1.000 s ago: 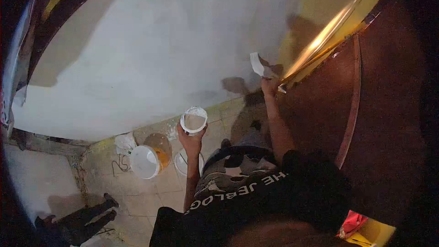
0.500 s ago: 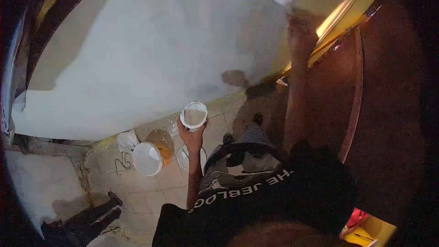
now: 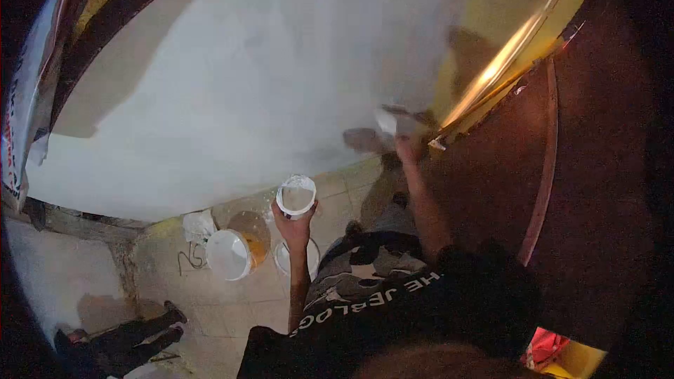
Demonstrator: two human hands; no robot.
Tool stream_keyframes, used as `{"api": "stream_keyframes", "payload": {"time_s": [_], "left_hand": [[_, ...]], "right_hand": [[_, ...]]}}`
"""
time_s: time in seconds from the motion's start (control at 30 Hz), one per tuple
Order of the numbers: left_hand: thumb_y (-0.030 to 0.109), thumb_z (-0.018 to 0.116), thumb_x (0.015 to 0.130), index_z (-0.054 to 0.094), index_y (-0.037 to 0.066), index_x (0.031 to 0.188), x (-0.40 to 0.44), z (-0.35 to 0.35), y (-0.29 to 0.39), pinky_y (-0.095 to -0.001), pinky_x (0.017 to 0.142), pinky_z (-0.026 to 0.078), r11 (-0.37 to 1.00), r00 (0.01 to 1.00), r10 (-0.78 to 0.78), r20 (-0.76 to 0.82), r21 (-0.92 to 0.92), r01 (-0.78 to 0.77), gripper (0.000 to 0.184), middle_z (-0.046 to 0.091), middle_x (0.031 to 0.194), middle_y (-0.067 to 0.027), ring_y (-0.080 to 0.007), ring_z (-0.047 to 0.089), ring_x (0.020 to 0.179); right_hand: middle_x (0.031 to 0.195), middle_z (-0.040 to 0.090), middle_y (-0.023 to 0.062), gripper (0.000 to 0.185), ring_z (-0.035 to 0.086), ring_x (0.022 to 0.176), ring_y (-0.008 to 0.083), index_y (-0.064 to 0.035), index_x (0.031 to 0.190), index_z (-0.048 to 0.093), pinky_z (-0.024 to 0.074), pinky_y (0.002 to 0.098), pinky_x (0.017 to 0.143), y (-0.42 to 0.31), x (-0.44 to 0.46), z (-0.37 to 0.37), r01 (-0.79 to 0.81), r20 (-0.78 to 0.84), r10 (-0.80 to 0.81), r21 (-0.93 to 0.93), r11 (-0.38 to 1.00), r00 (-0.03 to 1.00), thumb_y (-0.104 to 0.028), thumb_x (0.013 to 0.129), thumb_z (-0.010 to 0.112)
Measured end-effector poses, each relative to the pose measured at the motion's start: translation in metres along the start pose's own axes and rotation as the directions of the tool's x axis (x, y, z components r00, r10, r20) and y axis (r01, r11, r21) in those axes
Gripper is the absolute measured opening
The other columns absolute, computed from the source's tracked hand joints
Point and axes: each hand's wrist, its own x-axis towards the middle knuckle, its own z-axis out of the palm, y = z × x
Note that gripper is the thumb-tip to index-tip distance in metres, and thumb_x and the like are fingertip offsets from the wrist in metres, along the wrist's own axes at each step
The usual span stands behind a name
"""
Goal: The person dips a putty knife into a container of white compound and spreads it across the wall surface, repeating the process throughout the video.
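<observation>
Big pale wall (image 3: 246,84) fills the upper view, its bottom edge slanting up to the right where it meets the tiled floor (image 3: 217,323). A dark brown panel (image 3: 491,196) w/ a raised strip (image 3: 542,182) hems in the right side; there's more room to the left, & a decent gap btwn the two hands.

Left hand (image 3: 295,229) is held out in front, palm under & fingers round a small white tub (image 3: 298,182), mouth facing up. Right arm reaches fwd toward the wall, near the panel's edge; right hand (image 3: 407,149) grips a whitish brush (image 3: 387,122), blurred, tip end pointing up-left. Can't tell if it touches the wall.

Tub's round, plastic-looking, w/ white smears inside the rim. Wall's smooth & cloudy, yellowish at the right end, w/ a bright, shiny streak (image 3: 491,67). Down on the floor: a round white bucket (image 3: 213,253), yellow-orange on one side, w/ crumpled white stuff (image 3: 199,226) & a thin dark cord (image 3: 189,262) nearby; another white container (image 3: 282,258) is partly hidden by the left forearm.
</observation>
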Motion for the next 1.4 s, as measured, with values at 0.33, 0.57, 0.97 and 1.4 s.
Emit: {"api": "stream_keyframes", "payload": {"time_s": [0.33, 0.57, 0.97, 1.4], "left_hand": [[0.013, 0.088, 0.063, 0.047, 0.0, 0.123, -0.001, 0.005, 0.016, -0.038, 0.092, 0.047, 0.992, 0.991, 0.108, -0.084, 0.081, -0.101, 0.074, 0.056, 0.117, -0.0133, -0.0249, 0.058, 0.107], [0.014, 0.088, 0.063, 0.046, 0.0, 0.125, 0.0, 0.002, 0.012, -0.0381, 0.093, 0.047, 0.999, 0.998, 0.033, -0.055, 0.01, -0.033, 0.076, 0.054, 0.12, -0.0145, -0.0254, 0.056, 0.11], [0.017, 0.089, 0.062, 0.045, 0.0, 0.124, -0.004, 0.006, 0.006, -0.0402, 0.093, 0.046, 0.996, 0.988, 0.09, -0.125, 0.007, -0.09, 0.078, 0.055, 0.118, -0.0146, -0.0265, 0.057, 0.108], [0.01, 0.087, 0.063, 0.046, 0.001, 0.123, -0.005, 0.008, 0.006, -0.039, 0.092, 0.048, 0.993, 0.982, 0.102, -0.157, -0.049, -0.111, 0.074, 0.056, 0.117, -0.0143, -0.0258, 0.058, 0.107]], "right_hand": [[0.08, 0.07, 0.0077, 0.029, 0.062, 0.074, 0.0218, -0.0037, 0.094, 0.071, 0.0486, 0.0348, 0.073, -0.252, 0.149, -0.157, -0.087, -0.049, 0.11, 0.337, 0.937, 0.993, -0.03, 0.082, 0.076], [0.083, 0.068, 0.0158, 0.031, 0.065, 0.079, 0.0343, -0.0023, 0.096, 0.066, 0.049, 0.0454, 0.071, -0.191, 0.079, -0.056, -0.181, -0.005, 0.181, -0.08, 0.98, 0.983, -0.031, 0.085, 0.068], [0.087, 0.068, 0.0196, 0.022, 0.065, 0.086, 0.0369, -0.0046, 0.093, 0.07, 0.0499, 0.044, 0.079, -0.061, 0.098, -0.045, 0.047, 0.026, -0.042, -0.197, 0.979, 0.999, -0.021, 0.08, 0.068], [0.078, 0.065, 0.0193, 0.029, 0.064, 0.075, 0.0285, 0.0048, 0.09, 0.064, 0.0472, 0.0409, 0.069, -0.138, 0.155, -0.096, 0.146, -0.129, -0.16, -0.111, 0.983, 0.979, -0.022, 0.083, 0.071]]}}
